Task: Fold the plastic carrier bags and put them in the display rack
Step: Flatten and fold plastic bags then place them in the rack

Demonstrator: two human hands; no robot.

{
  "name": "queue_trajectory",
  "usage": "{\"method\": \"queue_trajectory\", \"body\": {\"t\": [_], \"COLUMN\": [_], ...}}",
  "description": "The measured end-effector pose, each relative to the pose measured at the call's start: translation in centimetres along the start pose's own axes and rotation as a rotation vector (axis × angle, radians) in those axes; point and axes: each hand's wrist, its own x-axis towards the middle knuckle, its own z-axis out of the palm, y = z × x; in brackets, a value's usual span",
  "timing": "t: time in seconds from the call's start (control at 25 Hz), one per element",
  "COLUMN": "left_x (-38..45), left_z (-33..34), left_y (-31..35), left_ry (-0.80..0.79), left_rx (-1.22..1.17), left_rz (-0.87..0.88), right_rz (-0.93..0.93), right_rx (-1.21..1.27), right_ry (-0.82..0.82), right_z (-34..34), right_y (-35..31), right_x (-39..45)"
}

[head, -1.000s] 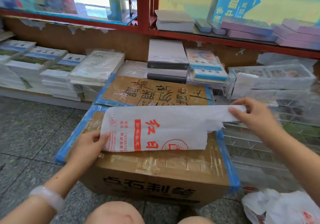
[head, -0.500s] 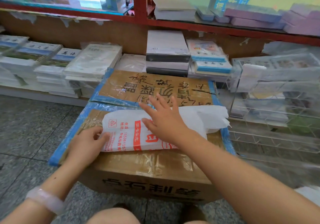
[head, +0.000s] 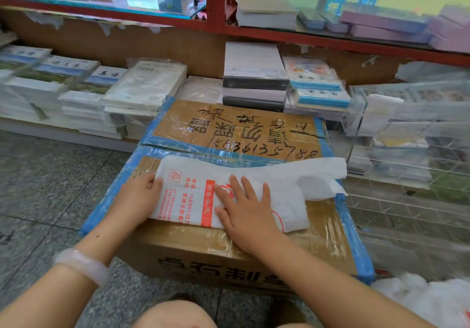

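One white carrier bag (head: pixel 254 182) with red print lies flat on the top of the nearer of two cardboard boxes, both edged in blue tape; the near box (head: pixel 229 249) stands in front of the person, and the far box (head: pixel 236 127) sits just behind it, touching it, with black handwriting across its lid. The bag is folded lengthwise, and its two handle ends trail off to the right, near the box's right edge. Two hands are on the bag. The left hand (head: pixel 138 198) rests at the bag's left end with its fingers curled over that edge, holding it down against the box. The right hand (head: pixel 245 212) lies palm down on the middle of the bag, its fingers straight and slightly spread, pressing the plastic flat. One pale bangle (head: pixel 81 265) circles the left wrist. To the right of the boxes stands one clear plastic display rack (head: pixel 407 134) with several tiers. A heap of more white bags (head: pixel 427 299) lies on the floor at the lower right; their number cannot be counted. Stacks of books (head: pixel 142 86) fill the low shelf behind the boxes.
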Motion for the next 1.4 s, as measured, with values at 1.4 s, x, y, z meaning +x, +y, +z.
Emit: {"method": "queue_trajectory", "body": {"t": [1.4], "left_x": [1.6], "left_z": [4.7], "left_y": [0.9], "left_ry": [-0.061], "left_rx": [0.547], "left_rz": [0.443], "right_rz": [0.535], "right_rx": [0.938], "right_ry": [0.284], "right_z": [-9.7], "right_y": [15.9], "right_x": [-6.0]}}
